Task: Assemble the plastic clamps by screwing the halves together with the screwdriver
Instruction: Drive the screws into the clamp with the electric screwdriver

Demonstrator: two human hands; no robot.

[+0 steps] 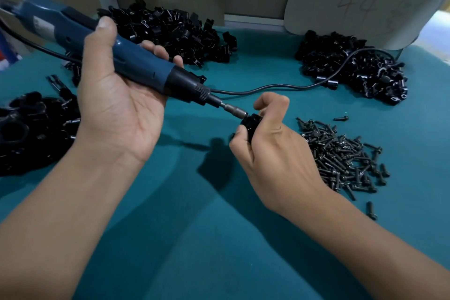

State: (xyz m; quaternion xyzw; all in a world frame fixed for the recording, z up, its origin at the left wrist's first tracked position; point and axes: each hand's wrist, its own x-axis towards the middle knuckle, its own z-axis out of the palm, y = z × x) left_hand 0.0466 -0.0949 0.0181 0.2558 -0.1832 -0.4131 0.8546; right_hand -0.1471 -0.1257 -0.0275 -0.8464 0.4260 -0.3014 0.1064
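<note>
Screwdriver (pixel 117 56) bit on clamp (pixel 250 126).
Your left hand (pixel 121 95) wraps the blue body; your right hand (pixel 272 151) pinches the black clamp above the teal table (pixel 194 238).

A teal surface (pixel 219 238) carries black clamp halves (pixel 170 31), black screws (pixel 345 158) and a black cable (pixel 280 87), with a blue, black-collared electric screwdriver (pixel 136 61) above.

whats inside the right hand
The right hand grips a black plastic clamp, with the screwdriver bit's tip against its top. The curled fingers cover most of the clamp, so the screw and the joint between the halves cannot be seen.
</note>
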